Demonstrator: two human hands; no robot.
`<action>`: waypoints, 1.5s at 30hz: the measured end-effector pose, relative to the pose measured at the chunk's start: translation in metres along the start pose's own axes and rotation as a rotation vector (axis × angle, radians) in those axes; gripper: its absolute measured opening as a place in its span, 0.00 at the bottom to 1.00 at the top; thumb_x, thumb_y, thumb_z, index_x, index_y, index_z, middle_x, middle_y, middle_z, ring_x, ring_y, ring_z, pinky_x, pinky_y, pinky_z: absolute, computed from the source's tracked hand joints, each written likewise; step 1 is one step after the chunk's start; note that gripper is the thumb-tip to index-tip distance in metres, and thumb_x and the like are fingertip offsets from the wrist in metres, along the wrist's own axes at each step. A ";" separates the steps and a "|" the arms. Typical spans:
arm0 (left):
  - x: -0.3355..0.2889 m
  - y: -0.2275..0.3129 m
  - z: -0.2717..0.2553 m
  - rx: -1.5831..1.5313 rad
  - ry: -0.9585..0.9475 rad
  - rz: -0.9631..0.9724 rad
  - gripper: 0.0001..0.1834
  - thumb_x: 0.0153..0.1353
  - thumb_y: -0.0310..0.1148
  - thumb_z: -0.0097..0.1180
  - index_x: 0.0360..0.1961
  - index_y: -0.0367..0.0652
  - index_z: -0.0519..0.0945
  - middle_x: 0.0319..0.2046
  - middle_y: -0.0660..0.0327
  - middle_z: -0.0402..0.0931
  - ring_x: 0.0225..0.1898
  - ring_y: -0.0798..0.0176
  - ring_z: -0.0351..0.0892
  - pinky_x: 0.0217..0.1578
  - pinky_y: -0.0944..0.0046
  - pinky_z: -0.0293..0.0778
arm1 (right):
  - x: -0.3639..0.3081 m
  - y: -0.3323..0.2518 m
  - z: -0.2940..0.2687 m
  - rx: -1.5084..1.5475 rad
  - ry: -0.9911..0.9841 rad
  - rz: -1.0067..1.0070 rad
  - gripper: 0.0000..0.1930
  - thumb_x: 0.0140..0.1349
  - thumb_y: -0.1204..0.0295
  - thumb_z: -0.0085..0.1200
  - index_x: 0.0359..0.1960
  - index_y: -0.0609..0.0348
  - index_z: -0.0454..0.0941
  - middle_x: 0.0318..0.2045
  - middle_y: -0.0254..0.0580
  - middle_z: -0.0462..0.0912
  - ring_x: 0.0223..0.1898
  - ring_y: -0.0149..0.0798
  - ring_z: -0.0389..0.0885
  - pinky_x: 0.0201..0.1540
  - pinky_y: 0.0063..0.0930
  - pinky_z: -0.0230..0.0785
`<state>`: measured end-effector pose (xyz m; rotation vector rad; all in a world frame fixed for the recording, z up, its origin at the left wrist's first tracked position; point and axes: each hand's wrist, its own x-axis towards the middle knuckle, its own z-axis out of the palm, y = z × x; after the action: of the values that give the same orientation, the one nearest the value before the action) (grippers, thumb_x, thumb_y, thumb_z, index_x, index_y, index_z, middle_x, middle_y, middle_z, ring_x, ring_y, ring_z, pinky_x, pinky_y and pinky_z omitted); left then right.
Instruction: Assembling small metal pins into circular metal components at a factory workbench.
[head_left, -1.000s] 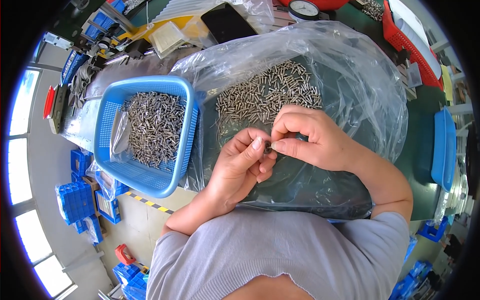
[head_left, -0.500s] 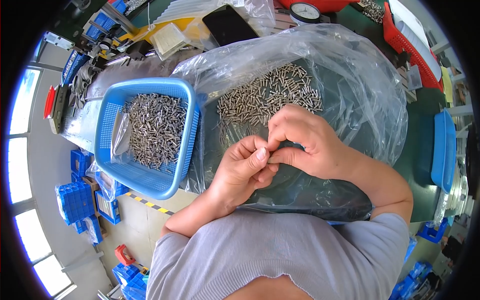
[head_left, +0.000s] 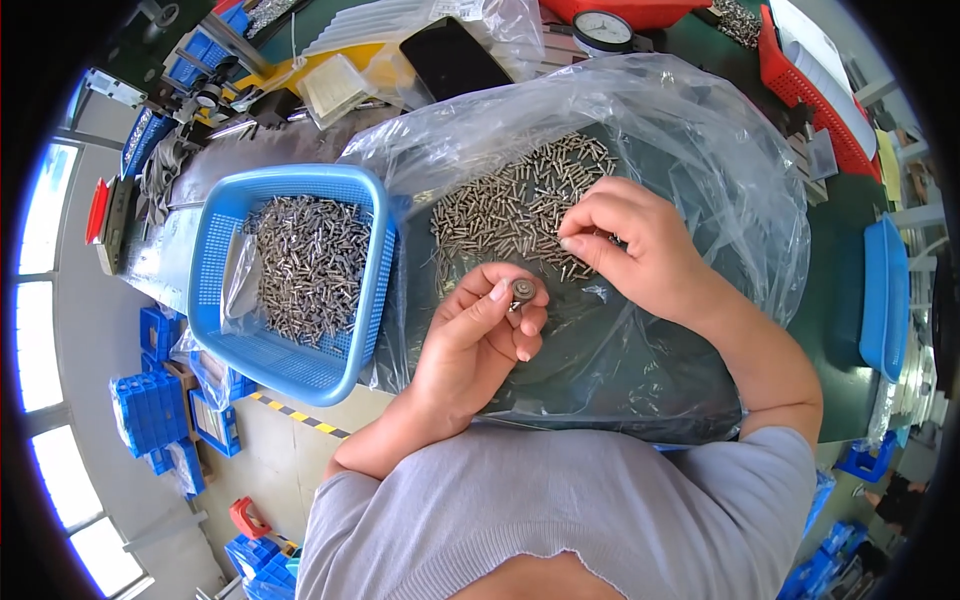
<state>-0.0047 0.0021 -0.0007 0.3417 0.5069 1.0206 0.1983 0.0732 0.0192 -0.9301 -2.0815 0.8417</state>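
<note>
Between the thumb and fingers of my left hand point(head_left: 455, 345) is a small round metal part point(head_left: 522, 290) with a ringed face, and a short shiny piece shows just below it. My right hand point(head_left: 640, 250) is over the near right edge of a pile of small metal pins point(head_left: 510, 205), thumb and forefinger pinched together. Whether a pin is between those fingertips is too small to tell. The pins lie loose on a clear plastic sheet point(head_left: 710, 170) over the green table. To the left, a blue plastic basket point(head_left: 378, 275) holds many similar pins point(head_left: 310, 260).
A black phone point(head_left: 455, 58), a small clear case point(head_left: 333, 90) and a dial gauge point(head_left: 602, 31) lie along the back. A red basket point(head_left: 825, 110) stands at the far right, with a blue tray point(head_left: 884, 300) nearer on that side.
My hands were together and have come apart. The right has moved right and away from me to the pins; the left has turned, bringing the round part into sight.
</note>
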 end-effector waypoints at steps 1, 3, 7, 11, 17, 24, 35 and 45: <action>0.001 0.000 0.000 -0.013 -0.002 0.002 0.09 0.67 0.33 0.49 0.42 0.40 0.73 0.38 0.58 0.74 0.33 0.69 0.72 0.30 0.70 0.69 | 0.000 0.004 -0.001 -0.149 -0.007 -0.016 0.06 0.50 0.74 0.62 0.27 0.57 0.77 0.24 0.39 0.74 0.30 0.43 0.74 0.32 0.35 0.67; 0.002 0.000 -0.001 -0.027 -0.002 0.002 0.09 0.67 0.33 0.49 0.42 0.39 0.73 0.38 0.58 0.74 0.33 0.69 0.72 0.30 0.70 0.68 | -0.001 0.007 0.002 -0.205 -0.067 -0.065 0.06 0.48 0.73 0.62 0.26 0.57 0.76 0.25 0.39 0.75 0.32 0.44 0.75 0.35 0.38 0.67; 0.001 0.000 -0.001 -0.043 -0.009 -0.011 0.09 0.67 0.33 0.49 0.42 0.39 0.73 0.38 0.58 0.74 0.32 0.68 0.71 0.30 0.69 0.68 | 0.001 0.005 0.012 -0.334 -0.059 -0.167 0.09 0.43 0.73 0.64 0.25 0.57 0.76 0.26 0.37 0.73 0.32 0.44 0.74 0.36 0.36 0.67; 0.001 0.000 0.000 -0.055 -0.014 -0.012 0.09 0.67 0.32 0.49 0.42 0.38 0.73 0.38 0.57 0.74 0.32 0.68 0.71 0.30 0.69 0.68 | 0.001 0.004 0.015 -0.380 -0.078 -0.179 0.10 0.41 0.72 0.64 0.24 0.56 0.75 0.26 0.37 0.72 0.31 0.44 0.73 0.36 0.37 0.66; 0.001 0.000 -0.001 -0.049 -0.005 -0.024 0.09 0.67 0.31 0.48 0.43 0.39 0.73 0.38 0.57 0.75 0.32 0.68 0.71 0.30 0.69 0.68 | -0.002 0.001 0.015 -0.420 -0.063 -0.212 0.09 0.44 0.75 0.63 0.26 0.57 0.75 0.26 0.38 0.73 0.31 0.43 0.73 0.35 0.35 0.66; -0.001 -0.001 -0.001 -0.008 0.009 -0.034 0.10 0.67 0.32 0.48 0.45 0.39 0.73 0.38 0.57 0.75 0.32 0.69 0.72 0.31 0.69 0.69 | 0.000 -0.017 0.006 0.440 -0.197 0.196 0.03 0.59 0.78 0.56 0.30 0.62 0.74 0.30 0.34 0.74 0.31 0.28 0.74 0.35 0.22 0.67; -0.002 0.000 0.002 0.035 0.032 -0.068 0.10 0.67 0.35 0.51 0.45 0.41 0.72 0.33 0.60 0.74 0.30 0.70 0.71 0.31 0.69 0.68 | -0.003 -0.016 0.011 0.434 -0.187 0.154 0.04 0.61 0.76 0.56 0.31 0.62 0.75 0.30 0.33 0.74 0.31 0.26 0.74 0.35 0.21 0.67; -0.003 0.002 0.003 0.063 0.046 -0.081 0.12 0.66 0.38 0.53 0.42 0.41 0.74 0.32 0.61 0.75 0.28 0.71 0.71 0.27 0.71 0.68 | -0.002 -0.014 0.016 0.324 -0.160 0.005 0.06 0.55 0.75 0.61 0.31 0.60 0.76 0.35 0.36 0.74 0.36 0.31 0.74 0.39 0.24 0.67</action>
<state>-0.0053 0.0005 0.0031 0.3515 0.5902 0.9374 0.1819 0.0594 0.0211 -0.7119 -1.9938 1.2473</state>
